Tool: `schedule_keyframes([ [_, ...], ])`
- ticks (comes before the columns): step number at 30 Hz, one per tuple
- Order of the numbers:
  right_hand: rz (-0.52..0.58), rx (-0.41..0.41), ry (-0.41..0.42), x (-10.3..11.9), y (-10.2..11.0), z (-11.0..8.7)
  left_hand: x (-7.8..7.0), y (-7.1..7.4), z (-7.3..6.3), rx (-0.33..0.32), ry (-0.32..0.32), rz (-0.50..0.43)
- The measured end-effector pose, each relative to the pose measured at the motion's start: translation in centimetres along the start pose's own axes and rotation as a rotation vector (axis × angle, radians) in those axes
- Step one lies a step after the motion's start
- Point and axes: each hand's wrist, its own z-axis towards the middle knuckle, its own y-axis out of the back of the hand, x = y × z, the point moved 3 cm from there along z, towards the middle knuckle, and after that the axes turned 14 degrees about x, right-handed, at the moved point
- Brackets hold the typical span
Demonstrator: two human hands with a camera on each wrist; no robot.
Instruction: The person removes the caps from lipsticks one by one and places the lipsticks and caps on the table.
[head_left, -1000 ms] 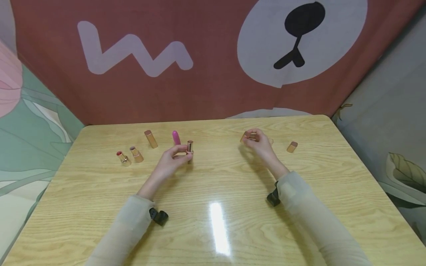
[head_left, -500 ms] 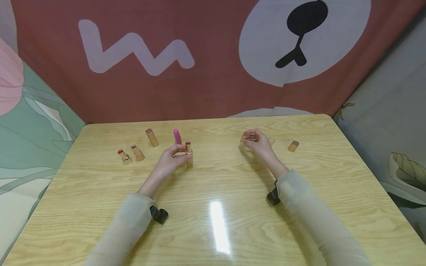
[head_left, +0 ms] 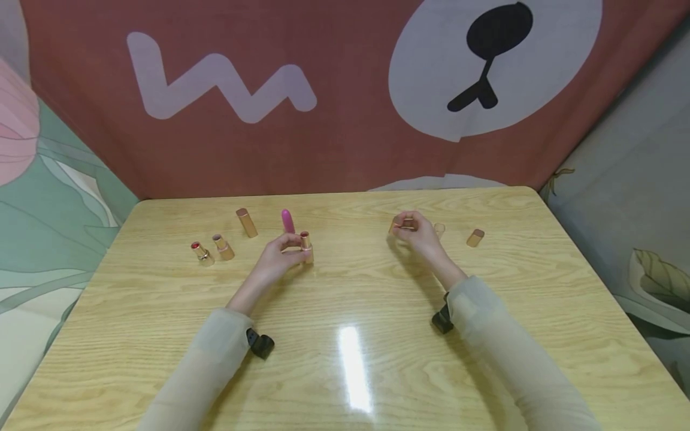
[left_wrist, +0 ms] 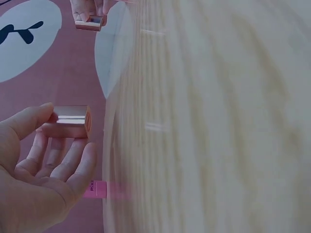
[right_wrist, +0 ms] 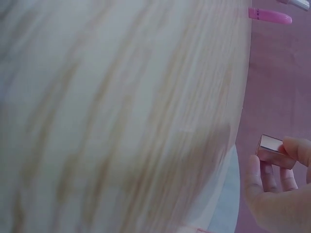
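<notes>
In the head view my left hand (head_left: 276, 257) pinches a gold lipstick (head_left: 306, 240) between thumb and fingers, its dark red top facing up. The left wrist view shows the shiny rose-gold end of this lipstick (left_wrist: 70, 121), a small gap off the table. Further right, my right hand (head_left: 423, 234) pinches a short gold lipstick cap (head_left: 395, 224). Its squared shape shows in the right wrist view as a rose-gold cap (right_wrist: 273, 150) held at the fingertips. A bright pink tube (head_left: 288, 221) stands just behind my left hand.
On the left of the wooden table (head_left: 345, 287) stand a red-tipped lipstick (head_left: 202, 255), a second lipstick (head_left: 223, 246) and a tall gold tube (head_left: 247, 223). To the right are a pale clear round piece (head_left: 439, 228), partly hidden, and another gold cap (head_left: 475, 237). Printed cloth (head_left: 345, 149) hangs behind.
The lipstick in my left hand has turned: its top now tips toward the camera, showing the dark red. My right hand with the cap has hardly moved.
</notes>
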Motion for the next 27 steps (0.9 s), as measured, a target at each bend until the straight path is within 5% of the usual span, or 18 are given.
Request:
schedule_keyframes([
  [9,-0.033,-0.007,-0.010,-0.3,-0.2,0.2,0.3,0.1,0.6,-0.003,0.027,0.041],
  [18,-0.020,-0.011,0.004,-0.6,-0.3,0.4,0.2,0.2,0.7,0.009,-0.062,0.032],
  [27,-0.085,0.015,-0.049,-0.7,-0.1,0.3,0.3,-0.2,1.5,0.018,0.005,0.026],
])
